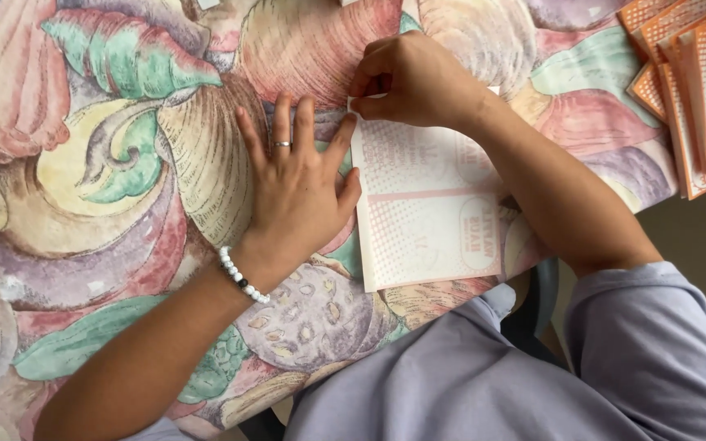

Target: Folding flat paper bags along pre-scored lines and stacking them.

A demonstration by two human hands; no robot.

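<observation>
We see the flat white paper bag with pale orange print lying on the desk under the floral cloth, at about four o'clock from the middle. Our left hand lies spread flat, fingers apart, at the bag's nine o'clock edge; our right hand pinches its eleven o'clock corner. We judge it light, thin and easily creased, best held by edges and corners.

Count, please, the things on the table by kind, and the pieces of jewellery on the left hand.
Flat paper bag under the hands: 1
Stack of orange printed bags: 1; number of bags in it unclear
Ring: 1
Bead bracelet: 1
Total: 4
</observation>
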